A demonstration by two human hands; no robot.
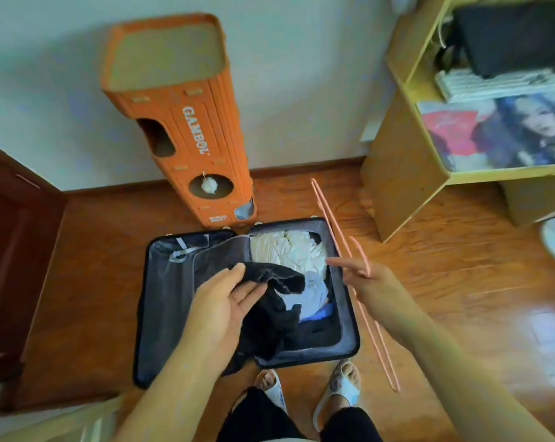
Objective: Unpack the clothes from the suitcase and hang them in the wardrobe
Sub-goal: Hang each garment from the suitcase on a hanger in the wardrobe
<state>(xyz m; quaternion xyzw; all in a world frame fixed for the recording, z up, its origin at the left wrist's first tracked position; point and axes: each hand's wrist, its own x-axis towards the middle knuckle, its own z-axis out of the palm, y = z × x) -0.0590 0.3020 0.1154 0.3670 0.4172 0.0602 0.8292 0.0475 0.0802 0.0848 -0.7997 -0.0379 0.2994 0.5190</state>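
Garment retrieval: left hand gripped a black garment above the open suitcase; right hand, beside it, pinched a pink hanger. Threading the hanger into the garment seemed next.

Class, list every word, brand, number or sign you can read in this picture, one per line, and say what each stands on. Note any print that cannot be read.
"GAMBOL": white capitals running down the front of the orange cardboard tower.
Small white label near the tower's foot: too small to read.
Red script on the poster in the wooden shelf unit: blurred, unreadable.
Blue mark on the left slipper: unreadable.
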